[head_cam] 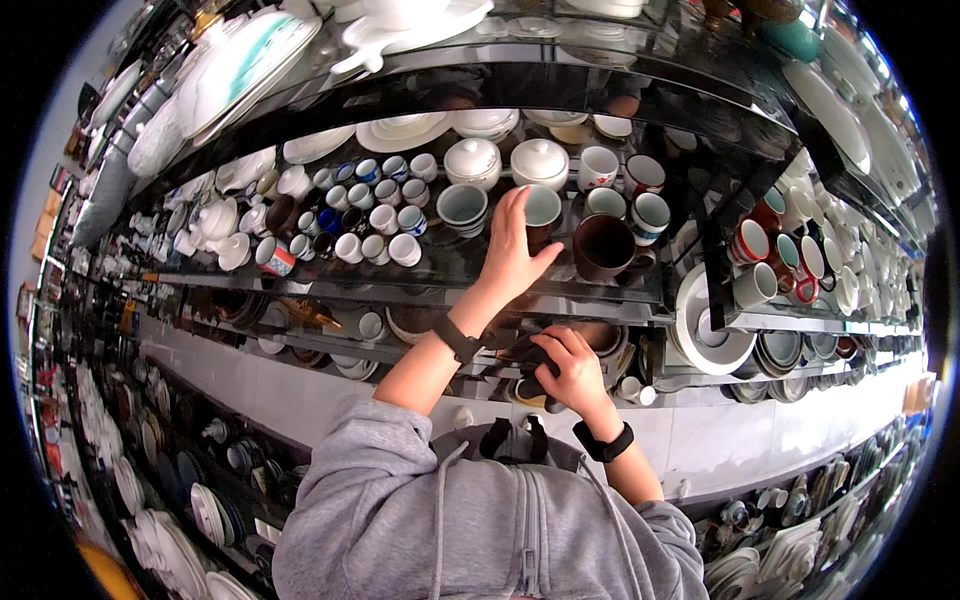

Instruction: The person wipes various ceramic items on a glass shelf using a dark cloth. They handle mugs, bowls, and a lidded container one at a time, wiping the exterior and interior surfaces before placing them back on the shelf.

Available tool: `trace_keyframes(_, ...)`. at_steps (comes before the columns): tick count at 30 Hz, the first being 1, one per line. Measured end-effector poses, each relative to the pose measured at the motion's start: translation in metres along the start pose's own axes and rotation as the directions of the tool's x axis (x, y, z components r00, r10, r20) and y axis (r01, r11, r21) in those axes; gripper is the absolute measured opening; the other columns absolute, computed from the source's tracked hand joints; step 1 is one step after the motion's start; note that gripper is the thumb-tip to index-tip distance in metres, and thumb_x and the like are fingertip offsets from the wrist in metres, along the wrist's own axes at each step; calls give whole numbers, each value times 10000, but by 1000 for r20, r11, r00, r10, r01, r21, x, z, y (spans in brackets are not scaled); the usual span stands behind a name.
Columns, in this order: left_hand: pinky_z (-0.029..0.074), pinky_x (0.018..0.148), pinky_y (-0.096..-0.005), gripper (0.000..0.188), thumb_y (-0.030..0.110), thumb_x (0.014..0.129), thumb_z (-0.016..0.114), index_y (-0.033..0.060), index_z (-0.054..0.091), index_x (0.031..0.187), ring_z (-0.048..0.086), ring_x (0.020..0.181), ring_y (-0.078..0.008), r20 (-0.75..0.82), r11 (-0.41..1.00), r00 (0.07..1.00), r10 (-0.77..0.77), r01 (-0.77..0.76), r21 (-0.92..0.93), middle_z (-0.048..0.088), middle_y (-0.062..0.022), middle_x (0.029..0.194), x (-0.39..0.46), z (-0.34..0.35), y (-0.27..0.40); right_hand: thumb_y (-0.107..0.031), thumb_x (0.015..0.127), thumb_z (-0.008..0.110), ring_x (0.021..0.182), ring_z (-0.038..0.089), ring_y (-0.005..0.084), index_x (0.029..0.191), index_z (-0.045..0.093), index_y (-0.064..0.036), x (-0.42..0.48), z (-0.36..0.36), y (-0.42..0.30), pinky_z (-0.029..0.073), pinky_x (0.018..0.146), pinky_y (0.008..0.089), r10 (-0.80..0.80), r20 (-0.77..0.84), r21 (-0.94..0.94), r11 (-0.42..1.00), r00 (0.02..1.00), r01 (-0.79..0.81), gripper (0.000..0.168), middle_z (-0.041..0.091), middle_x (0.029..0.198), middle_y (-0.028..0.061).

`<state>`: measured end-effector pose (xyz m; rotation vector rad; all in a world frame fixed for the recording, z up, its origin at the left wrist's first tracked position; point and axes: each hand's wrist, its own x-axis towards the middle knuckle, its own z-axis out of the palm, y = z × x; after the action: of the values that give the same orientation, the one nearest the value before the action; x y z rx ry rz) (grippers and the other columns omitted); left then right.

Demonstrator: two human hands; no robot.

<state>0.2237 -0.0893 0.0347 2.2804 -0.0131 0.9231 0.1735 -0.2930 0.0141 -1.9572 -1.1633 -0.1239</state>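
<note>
My left hand (513,247) is spread beside a ceramic cup with a pale inside (542,207) on the dark shelf; whether the fingers touch its rim I cannot tell. To its left stand stacked cups (462,208), to its right a dark brown mug (604,247). Behind are two white lidded pots (539,163) (472,163). Lower down, near my body, my right hand (573,369) curls around a dark cloth or glove-like thing (541,367), partly hidden by the fingers. Both wrists wear black bands.
Several small cups (383,219) fill the shelf's left part, with white teapots (219,219) beyond. Mugs (750,241) crowd the right shelf above a large white plate (715,319). The black edge of the upper shelf (450,81) overhangs the cups. More dishes line shelves behind me.
</note>
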Motion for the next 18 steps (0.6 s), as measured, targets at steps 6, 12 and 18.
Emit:
trace_keyframes(6, 506, 764, -251, 590, 96, 790, 776, 57, 469, 1292, 554, 983, -119, 43, 837, 966, -254, 241, -491, 487, -81, 1255, -18, -70, 24, -30, 649, 632, 932, 618, 342, 1054, 653, -49, 1, 18, -10, 522, 820, 415, 21, 63, 19, 1000, 998, -22, 406, 612, 1054, 143)
trace_keyframes(12, 505, 733, -269, 529, 82, 800, 760, 42, 502, 1260, 554, 902, -129, -355, 977, 913, -201, 213, -4, 552, -72, 1134, -59, -205, -29, -33, 650, 628, 929, 614, 345, 1045, 656, -51, 16, 58, -32, 518, 814, 409, -1, 127, 10, 1000, 992, 0, 397, 613, 1054, 144)
trace_keyframes(18, 439, 875, -374, 685, 171, 737, 808, 38, 446, 1303, 516, 1015, -248, -538, 841, 811, -228, 443, 311, 505, -142, 1195, -119, -332, -121, -55, 668, 645, 929, 603, 342, 1057, 645, -60, 35, 99, -66, 524, 789, 422, -34, 157, -8, 999, 987, 35, 390, 609, 1076, 134)
